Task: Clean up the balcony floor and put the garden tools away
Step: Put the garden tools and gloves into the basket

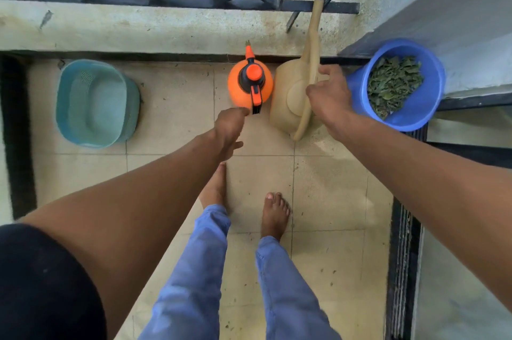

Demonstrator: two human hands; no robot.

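Clearly the right hand [328, 95] is at the beige watering can [293, 98], its fingers curled over the arched handle near the top of the body, thumb side toward the camera; whether the grip is fully closed I cannot tell. The left hand [231, 129] hangs just short of the orange pressure sprayer [249, 84], fingers loosely bent, holding nothing, its knuckles close to the sprayer's black-and-orange trigger handle.

Both tools stand on the tiled balcony floor [327, 190] against the low parapet, the can touching or nearly touching the sprayer. The can looks like thin rigid plastic, probably light if drained, though any water inside is hidden; its long spout with the black rose leans up past the railing and could catch there, so lifting by the handle's middle seems wisest. The sprayer is a smooth round bottle, likely slippery on its belly, best taken by the handle under the pump cap.

Right of the can sits a blue bucket [360, 95], partly filled with dry green leaves [393, 84]. Well apart to the left, a teal basket [66, 106] rests on the floor and appears to hold nothing.
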